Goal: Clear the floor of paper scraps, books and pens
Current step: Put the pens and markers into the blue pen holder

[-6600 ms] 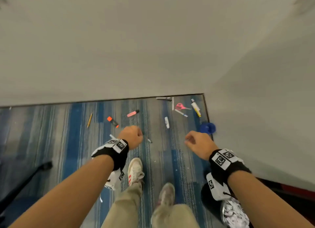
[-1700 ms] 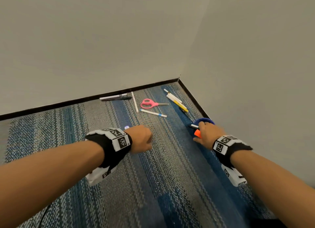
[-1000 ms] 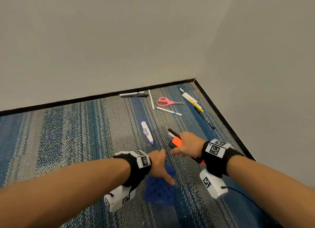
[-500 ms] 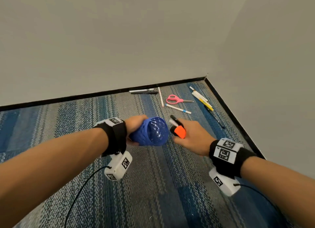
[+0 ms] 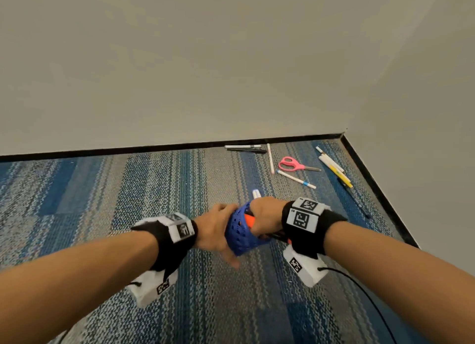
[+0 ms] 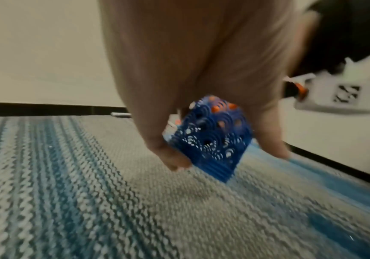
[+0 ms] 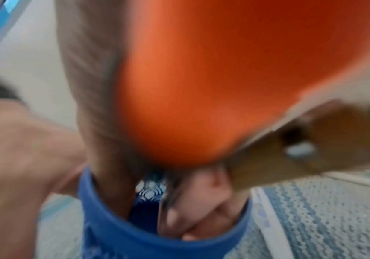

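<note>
My left hand (image 5: 213, 231) grips a blue mesh pen cup (image 5: 240, 237) low over the striped carpet, its fingers on either side of the cup's wall (image 6: 210, 140). My right hand (image 5: 264, 213) holds an orange highlighter (image 5: 248, 220) and a dark pen, with their ends and my fingertips inside the cup's mouth (image 7: 157, 236). The highlighter (image 7: 201, 87) fills the blurred right wrist view. A white and blue pen (image 5: 256, 194) lies on the carpet just behind my hands.
Near the corner lie two pens by the skirting (image 5: 243, 148), a white pen (image 5: 270, 158), pink scissors (image 5: 293, 163), a white pen with a blue band (image 5: 295, 179), yellow and white pens (image 5: 334, 168) and a black pen (image 5: 357, 202). Walls close the far and right sides.
Half a second ago the cup and the highlighter were apart. My hands have since come together and dropped lower, and the highlighter and pen now sit in the cup's mouth.
</note>
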`<state>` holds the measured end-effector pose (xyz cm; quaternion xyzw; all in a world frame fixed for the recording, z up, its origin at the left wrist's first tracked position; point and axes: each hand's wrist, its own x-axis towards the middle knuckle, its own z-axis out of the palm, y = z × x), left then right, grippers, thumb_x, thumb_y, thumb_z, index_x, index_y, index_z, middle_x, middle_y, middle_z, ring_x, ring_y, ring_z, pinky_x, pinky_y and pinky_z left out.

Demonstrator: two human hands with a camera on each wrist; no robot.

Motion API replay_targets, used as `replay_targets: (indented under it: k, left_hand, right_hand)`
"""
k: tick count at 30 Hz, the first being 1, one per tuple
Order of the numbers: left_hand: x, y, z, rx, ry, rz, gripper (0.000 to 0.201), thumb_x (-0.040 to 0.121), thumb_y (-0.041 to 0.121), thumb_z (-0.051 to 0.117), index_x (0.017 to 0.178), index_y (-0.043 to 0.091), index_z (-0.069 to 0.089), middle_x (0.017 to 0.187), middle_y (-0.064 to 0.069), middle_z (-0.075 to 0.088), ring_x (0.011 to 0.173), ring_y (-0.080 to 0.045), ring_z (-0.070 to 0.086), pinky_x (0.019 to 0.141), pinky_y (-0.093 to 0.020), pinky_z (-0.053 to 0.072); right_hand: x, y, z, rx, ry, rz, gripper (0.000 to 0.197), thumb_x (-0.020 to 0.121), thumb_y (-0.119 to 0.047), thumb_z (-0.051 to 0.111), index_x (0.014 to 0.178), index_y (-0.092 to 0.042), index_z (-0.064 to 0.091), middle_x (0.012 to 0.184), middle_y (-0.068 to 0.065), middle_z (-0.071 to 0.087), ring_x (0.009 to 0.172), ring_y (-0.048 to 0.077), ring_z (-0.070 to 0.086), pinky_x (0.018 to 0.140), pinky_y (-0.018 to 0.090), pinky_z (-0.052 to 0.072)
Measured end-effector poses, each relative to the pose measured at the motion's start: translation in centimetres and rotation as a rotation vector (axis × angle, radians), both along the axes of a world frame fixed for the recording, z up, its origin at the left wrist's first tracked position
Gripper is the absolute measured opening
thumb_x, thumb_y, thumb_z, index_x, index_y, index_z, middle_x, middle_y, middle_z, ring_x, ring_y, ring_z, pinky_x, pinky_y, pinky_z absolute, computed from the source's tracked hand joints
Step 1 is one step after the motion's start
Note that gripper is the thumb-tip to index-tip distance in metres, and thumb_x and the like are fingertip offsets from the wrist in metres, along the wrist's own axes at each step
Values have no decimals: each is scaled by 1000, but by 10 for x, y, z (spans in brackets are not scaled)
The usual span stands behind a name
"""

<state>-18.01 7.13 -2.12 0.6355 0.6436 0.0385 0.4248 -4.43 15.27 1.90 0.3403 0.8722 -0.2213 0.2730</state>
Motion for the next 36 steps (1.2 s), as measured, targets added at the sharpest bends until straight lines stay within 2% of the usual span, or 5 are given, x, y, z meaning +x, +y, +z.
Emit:
replay_targets:
  k: [5, 12, 22, 30, 36]
  left_hand:
    - [4, -3, -25, 179, -6, 201, 99, 45, 48, 90, 129, 24, 44, 115, 3, 60, 101, -20, 60, 87, -38, 51]
    - [-18, -1, -38, 176, -147, 374, 103, 34, 54, 82, 128, 31, 46, 113, 11, 67, 102, -14, 65, 90, -39, 52]
    - [-27, 19, -50, -4, -212, 525, 100, 31, 57, 88, 121, 37, 49, 107, 13, 69, 98, -12, 67, 96, -40, 51]
    - [-22, 39, -43, 15, 87, 432, 94, 48, 60, 84, 128, 29, 45, 116, 2, 64, 101, -22, 62, 86, -30, 50]
    - [-12, 54, -35, 54, 206, 396, 95, 51, 56, 85, 130, 25, 43, 114, -1, 63, 100, -23, 62, 78, -26, 46]
  right_hand:
    - [-20, 11, -2, -173, 73, -88, 25, 87, -31, 62, 75, -9, 66, 56, 0, 58, 55, 19, 52, 60, 28, 46]
    - [-1, 58, -9, -38, 581, -633, 22, 89, -23, 58, 79, -7, 68, 80, 12, 74, 72, 25, 71, 71, 38, 60]
    - [29, 51, -106, 182, 111, -418, 45, 95, -39, 49, 121, -2, 46, 125, 21, 54, 111, 38, 56, 85, 39, 46]
    - [26, 63, -71, -191, 1001, -996, 24, 84, -14, 68, 97, -17, 48, 87, 18, 72, 71, 27, 71, 69, 42, 59]
    - [7, 35, -66, -312, 965, -910, 21, 79, -18, 75, 95, -12, 63, 95, 7, 70, 91, 22, 68, 84, 36, 56]
